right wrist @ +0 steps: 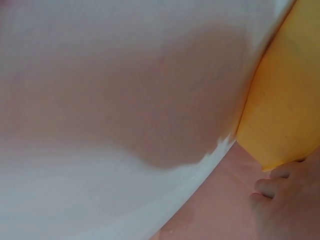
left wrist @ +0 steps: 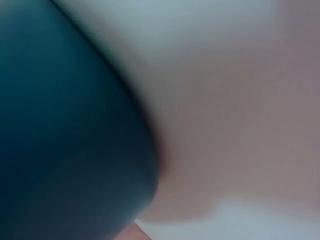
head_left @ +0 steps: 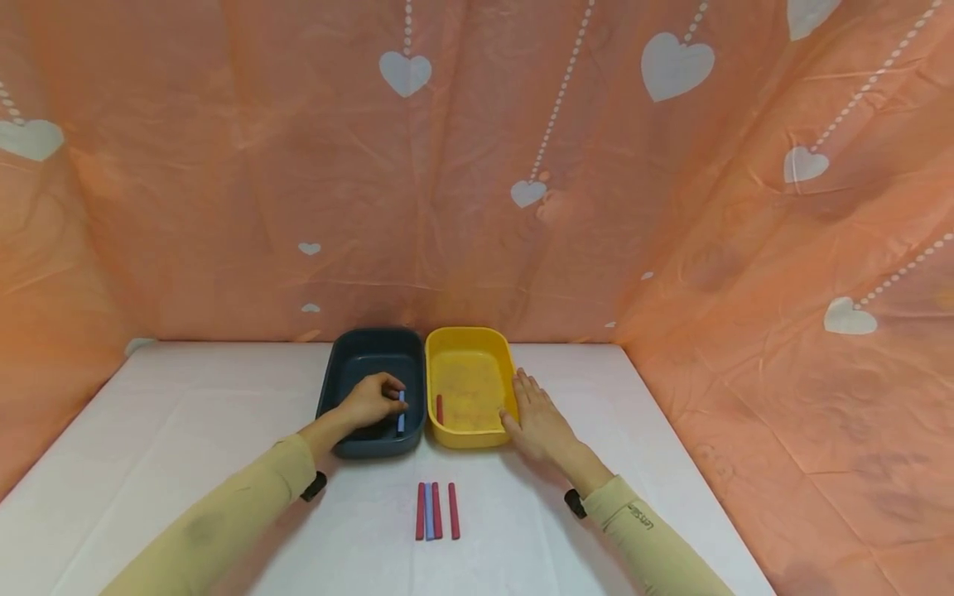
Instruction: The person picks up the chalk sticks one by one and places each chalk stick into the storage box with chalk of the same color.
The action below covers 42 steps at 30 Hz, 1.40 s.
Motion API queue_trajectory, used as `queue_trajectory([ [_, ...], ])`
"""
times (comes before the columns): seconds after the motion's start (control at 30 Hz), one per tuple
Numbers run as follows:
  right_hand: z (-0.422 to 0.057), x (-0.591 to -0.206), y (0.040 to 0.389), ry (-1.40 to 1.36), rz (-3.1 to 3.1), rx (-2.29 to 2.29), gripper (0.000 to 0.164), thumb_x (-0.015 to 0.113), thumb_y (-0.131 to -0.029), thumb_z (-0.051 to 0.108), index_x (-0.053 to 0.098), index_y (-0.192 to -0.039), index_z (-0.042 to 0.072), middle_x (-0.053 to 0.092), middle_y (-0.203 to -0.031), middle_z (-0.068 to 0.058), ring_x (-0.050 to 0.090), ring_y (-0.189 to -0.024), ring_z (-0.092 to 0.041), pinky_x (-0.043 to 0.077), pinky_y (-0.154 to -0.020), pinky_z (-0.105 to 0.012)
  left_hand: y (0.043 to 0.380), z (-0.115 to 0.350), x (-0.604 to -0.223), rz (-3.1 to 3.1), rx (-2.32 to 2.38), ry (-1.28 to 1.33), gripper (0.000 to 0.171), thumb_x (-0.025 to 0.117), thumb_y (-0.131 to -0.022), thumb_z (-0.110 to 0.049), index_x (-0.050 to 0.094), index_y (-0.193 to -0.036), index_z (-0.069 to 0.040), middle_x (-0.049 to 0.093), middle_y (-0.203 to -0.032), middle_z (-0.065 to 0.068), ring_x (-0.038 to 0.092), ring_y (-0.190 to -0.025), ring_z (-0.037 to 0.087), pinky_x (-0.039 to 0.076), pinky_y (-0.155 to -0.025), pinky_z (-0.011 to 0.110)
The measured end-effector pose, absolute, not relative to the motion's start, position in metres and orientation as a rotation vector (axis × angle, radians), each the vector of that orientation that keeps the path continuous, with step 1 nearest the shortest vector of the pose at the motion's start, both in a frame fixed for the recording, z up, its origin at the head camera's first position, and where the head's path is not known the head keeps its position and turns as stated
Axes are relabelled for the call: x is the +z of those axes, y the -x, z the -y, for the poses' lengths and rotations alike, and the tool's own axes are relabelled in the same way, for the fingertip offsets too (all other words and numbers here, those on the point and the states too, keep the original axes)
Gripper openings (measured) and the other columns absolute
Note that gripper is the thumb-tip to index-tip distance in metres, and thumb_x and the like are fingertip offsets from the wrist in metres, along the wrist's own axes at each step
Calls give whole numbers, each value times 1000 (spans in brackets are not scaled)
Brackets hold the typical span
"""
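My left hand [head_left: 373, 399] reaches into the dark blue bin [head_left: 325, 389] and pinches a blue chalk stick [head_left: 401, 424] near the bin's right inner side. The stick stands lengthwise away from me, partly covered by a finger. Against the right side of the yellow bin [head_left: 480, 439] rests my right hand [head_left: 540, 424], its fingers straight and the thumb at the rim. A red chalk stick [head_left: 440, 410] lies inside the yellow bin at the left. The left wrist view shows mostly the dark bin's outer wall [left wrist: 75, 125], blurred. In the right wrist view, fingers touch the yellow wall [right wrist: 285, 100].
On the white table [head_left: 246, 381] in front of the bins lie red chalk sticks [head_left: 454, 511] and a blue one [head_left: 428, 513], side by side. The two bins stand together near the back edge. An orange curtain with hearts [head_left: 477, 248] hangs behind and to the sides.
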State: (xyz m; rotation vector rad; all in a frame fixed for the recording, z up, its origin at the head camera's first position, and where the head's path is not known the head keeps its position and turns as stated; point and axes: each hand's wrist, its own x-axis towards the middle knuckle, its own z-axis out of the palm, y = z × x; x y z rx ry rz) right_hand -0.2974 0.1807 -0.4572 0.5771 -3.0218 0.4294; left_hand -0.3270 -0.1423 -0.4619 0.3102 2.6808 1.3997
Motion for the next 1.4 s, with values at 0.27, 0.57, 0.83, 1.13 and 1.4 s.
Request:
queue_trajectory([
  [0.27,-180,-457,299,-565,3034,404,73,42,-110,39,20,-161,-8,14,-171,-23,19,-156,-41,19,-126,-52,328,139,-462,-2735,1319,-318,35,81,-85,-6,66,-113,7,71,-102,20,68,-97,32,55,-89,45],
  [0.57,-180,-462,299,-567,3015,397,73,42,-110,40,19,-161,-8,15,-170,-23,20,-156,-42,20,-125,-53,329,137,-464,-2757,1252,-298,33,82,-85,-8,69,-113,5,71,-101,16,66,-95,28,55,-91,46],
  [0.83,-179,-460,297,-572,3008,434,72,45,-109,36,20,-161,-9,16,-170,-25,20,-156,-43,19,-125,-55,327,136,-463,-2811,1177,-286,31,83,-84,-11,73,-111,2,72,-99,14,66,-94,27,54,-91,46],
  [1.13,-179,-462,299,-568,3010,420,73,44,-110,37,19,-161,-8,16,-170,-24,20,-156,-42,20,-125,-54,327,137,-464,-2836,1168,-308,29,83,-83,-10,74,-108,1,72,-97,13,66,-93,27,54,-90,47],
  [1.4,-179,-461,299,-561,3016,419,74,44,-110,39,18,-161,-7,15,-171,-23,19,-157,-41,19,-126,-53,329,140,-465,-2775,1257,-265,29,80,-87,-7,72,-113,2,70,-101,15,68,-83,21,59,-78,38],
])
